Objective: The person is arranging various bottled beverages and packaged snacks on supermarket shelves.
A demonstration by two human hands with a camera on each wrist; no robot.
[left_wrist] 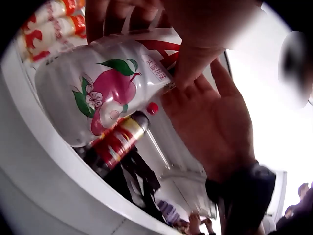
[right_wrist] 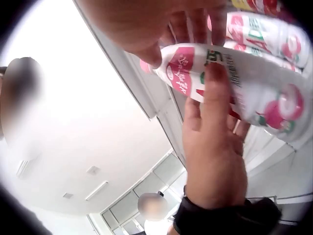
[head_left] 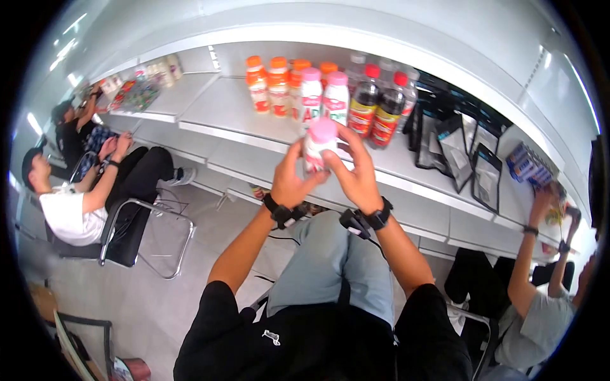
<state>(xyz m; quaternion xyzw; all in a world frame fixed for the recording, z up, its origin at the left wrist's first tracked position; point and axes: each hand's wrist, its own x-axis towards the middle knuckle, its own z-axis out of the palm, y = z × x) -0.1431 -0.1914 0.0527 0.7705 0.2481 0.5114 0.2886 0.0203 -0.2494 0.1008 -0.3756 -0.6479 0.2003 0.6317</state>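
Observation:
Both hands hold a white bottle (head_left: 316,150) with a pink cap, in front of the shelf's edge. The left hand (head_left: 293,180) grips its side, thumb across the label; in the right wrist view this hand (right_wrist: 215,152) is seen below the bottle (right_wrist: 259,93). The right hand (head_left: 356,171) has its thumb and fingers on the bottle near the cap, and shows behind the bottle (left_wrist: 107,88) in the left wrist view (left_wrist: 210,122). Peach pictures mark the bottle's lower part. Two similar pink-capped bottles (head_left: 335,101) stand on the shelf just behind.
On the shelf (head_left: 229,120) stand orange-capped bottles (head_left: 279,86) and red-capped dark bottles (head_left: 386,114). Black and grey pouches (head_left: 454,149) and blue packs (head_left: 529,165) lie farther right. Seated people are at the left (head_left: 70,203) and right (head_left: 540,324).

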